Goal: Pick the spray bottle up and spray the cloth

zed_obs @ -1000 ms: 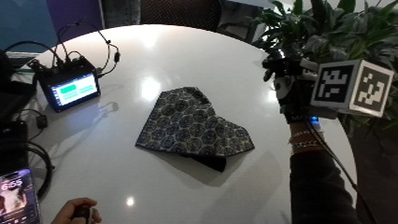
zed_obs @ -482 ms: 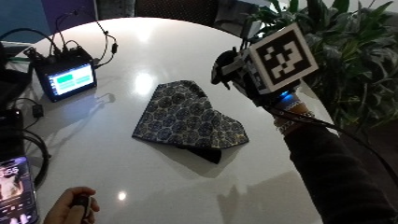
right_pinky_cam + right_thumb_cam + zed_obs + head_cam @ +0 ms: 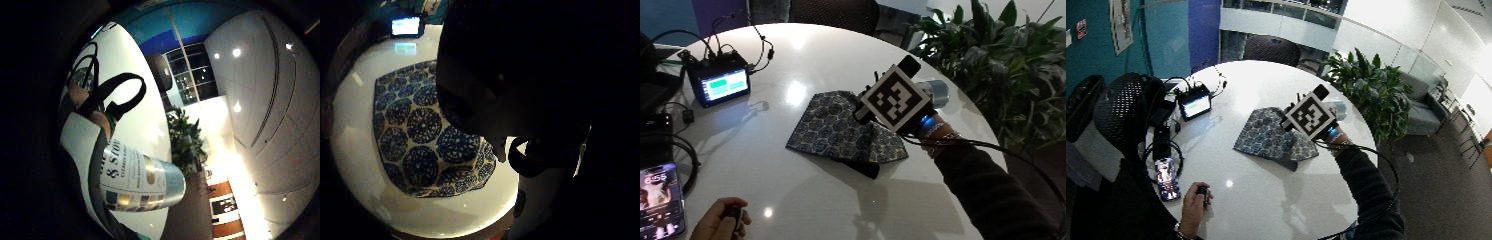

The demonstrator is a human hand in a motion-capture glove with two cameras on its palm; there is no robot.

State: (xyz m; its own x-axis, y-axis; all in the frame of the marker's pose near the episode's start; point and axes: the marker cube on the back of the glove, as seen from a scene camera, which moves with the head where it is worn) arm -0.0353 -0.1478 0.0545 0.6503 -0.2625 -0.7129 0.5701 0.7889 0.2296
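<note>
A: Where is the bottle (image 3: 935, 93)?
B: Right of centre in the outside view, raised off the white worktop (image 3: 806, 55) and lying roughly level in the gloved right hand (image 3: 906, 117). Its labelled body (image 3: 137, 182) fills the little-finger palm view.

A: State of the hand?
B: It grips the bottle, with fingers wrapped round it, above the right edge of the cloth (image 3: 840, 127).

A: And the cloth?
B: Blue-patterned and folded, flat at mid-worktop; the thumb-side palm view shows its medallions (image 3: 422, 145) beneath the hand.

A: Other items?
B: A lit monitor (image 3: 718, 85) upper left, a phone (image 3: 658, 202) lower left, a bare hand (image 3: 721, 225) at the bottom edge, a plant (image 3: 999, 65) on the right.
</note>
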